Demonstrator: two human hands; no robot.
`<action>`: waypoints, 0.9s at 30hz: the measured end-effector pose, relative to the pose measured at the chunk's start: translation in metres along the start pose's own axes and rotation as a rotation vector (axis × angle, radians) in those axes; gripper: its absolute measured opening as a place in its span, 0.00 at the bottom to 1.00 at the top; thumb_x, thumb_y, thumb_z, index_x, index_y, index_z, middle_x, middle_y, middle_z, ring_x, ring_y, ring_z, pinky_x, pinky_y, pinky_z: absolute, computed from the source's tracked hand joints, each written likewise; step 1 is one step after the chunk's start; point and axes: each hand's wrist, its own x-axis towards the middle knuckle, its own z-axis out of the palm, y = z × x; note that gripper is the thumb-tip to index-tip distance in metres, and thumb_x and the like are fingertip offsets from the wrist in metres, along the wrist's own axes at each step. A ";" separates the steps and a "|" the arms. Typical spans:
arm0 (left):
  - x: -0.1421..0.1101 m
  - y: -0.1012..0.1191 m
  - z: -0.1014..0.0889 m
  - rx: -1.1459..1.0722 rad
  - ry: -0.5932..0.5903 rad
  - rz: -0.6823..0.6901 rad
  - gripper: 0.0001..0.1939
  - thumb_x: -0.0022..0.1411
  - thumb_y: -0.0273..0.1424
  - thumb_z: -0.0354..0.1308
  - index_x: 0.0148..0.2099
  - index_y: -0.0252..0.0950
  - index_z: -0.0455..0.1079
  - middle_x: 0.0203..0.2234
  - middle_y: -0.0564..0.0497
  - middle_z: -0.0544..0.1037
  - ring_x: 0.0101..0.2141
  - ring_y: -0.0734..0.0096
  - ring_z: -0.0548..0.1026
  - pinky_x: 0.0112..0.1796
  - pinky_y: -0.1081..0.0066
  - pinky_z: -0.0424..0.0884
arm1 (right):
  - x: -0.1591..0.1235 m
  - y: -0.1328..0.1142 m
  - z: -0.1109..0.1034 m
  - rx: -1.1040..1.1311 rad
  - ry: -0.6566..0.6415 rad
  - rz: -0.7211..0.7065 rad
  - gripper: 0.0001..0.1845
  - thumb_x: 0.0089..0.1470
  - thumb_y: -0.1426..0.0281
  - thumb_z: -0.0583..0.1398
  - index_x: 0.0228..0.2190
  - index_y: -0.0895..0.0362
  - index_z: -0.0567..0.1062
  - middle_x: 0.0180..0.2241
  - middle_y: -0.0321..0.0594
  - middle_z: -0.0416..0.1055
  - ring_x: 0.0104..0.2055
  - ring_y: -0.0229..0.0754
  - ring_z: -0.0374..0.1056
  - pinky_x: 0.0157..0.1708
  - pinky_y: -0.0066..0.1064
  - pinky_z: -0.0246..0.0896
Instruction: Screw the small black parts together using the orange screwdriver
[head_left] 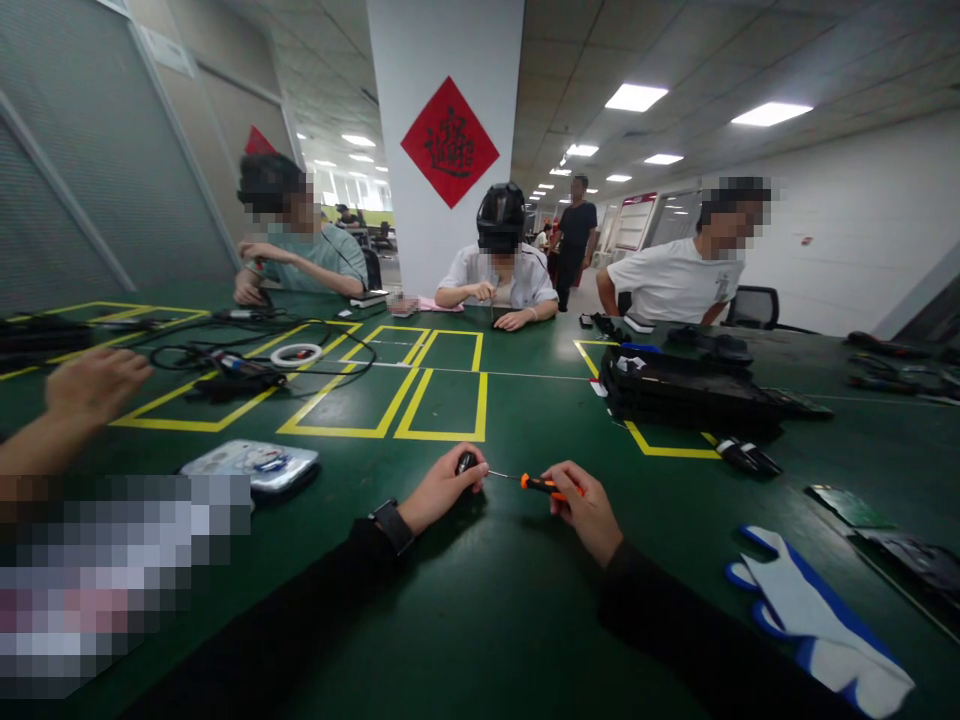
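My right hand (581, 503) is closed round the orange and black handle of a screwdriver (541, 486). Its thin metal shaft points left, and the tip meets a small black object (466, 462) that my left hand (442, 490) grips between thumb and fingers. What kind of object it is I cannot make out, since the fingers cover much of it. Both hands are just above the green table (480, 620), near its front middle. A dark watch strap (393, 525) circles my left wrist.
Left of my hands lies a silvery tray (255, 465) with small parts. Cables and a white ring (295, 355) lie beyond it, near a co-worker's hand (97, 385). Rightward are black casings (675, 390), a blue-white glove (817, 610) and a circuit board (851, 507). Several people are across the table.
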 end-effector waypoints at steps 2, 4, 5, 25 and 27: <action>0.001 -0.002 -0.001 -0.093 -0.021 -0.031 0.13 0.56 0.40 0.51 0.35 0.35 0.62 0.24 0.54 0.69 0.24 0.75 0.68 0.28 0.74 0.63 | -0.001 0.000 0.002 0.021 0.048 -0.016 0.13 0.51 0.60 0.55 0.34 0.57 0.67 0.21 0.32 0.62 0.17 0.30 0.55 0.14 0.21 0.48; 0.002 -0.004 -0.003 -0.188 -0.027 -0.068 0.14 0.58 0.41 0.48 0.36 0.35 0.63 0.26 0.53 0.70 0.25 0.75 0.69 0.29 0.74 0.64 | -0.003 0.000 0.005 0.039 0.065 -0.045 0.13 0.47 0.63 0.59 0.35 0.56 0.67 0.23 0.31 0.63 0.17 0.30 0.55 0.15 0.22 0.51; 0.003 -0.006 -0.004 -0.221 -0.025 -0.079 0.14 0.59 0.41 0.47 0.36 0.35 0.63 0.27 0.52 0.70 0.25 0.75 0.69 0.29 0.74 0.65 | -0.004 0.000 0.006 0.051 0.065 -0.057 0.14 0.46 0.65 0.60 0.35 0.56 0.66 0.24 0.31 0.63 0.17 0.29 0.56 0.15 0.22 0.52; 0.002 -0.005 -0.004 -0.318 -0.032 -0.084 0.16 0.59 0.41 0.46 0.35 0.33 0.64 0.28 0.50 0.72 0.25 0.75 0.70 0.27 0.75 0.65 | -0.010 -0.009 0.016 0.213 0.124 -0.172 0.11 0.48 0.68 0.61 0.34 0.57 0.67 0.40 0.43 0.70 0.35 0.40 0.70 0.38 0.35 0.67; 0.002 -0.004 -0.004 -0.327 -0.024 -0.091 0.16 0.59 0.42 0.47 0.35 0.33 0.64 0.28 0.50 0.72 0.25 0.75 0.70 0.27 0.75 0.65 | -0.010 -0.009 0.016 0.227 0.121 -0.175 0.11 0.48 0.69 0.61 0.34 0.57 0.67 0.40 0.43 0.70 0.35 0.40 0.70 0.38 0.35 0.67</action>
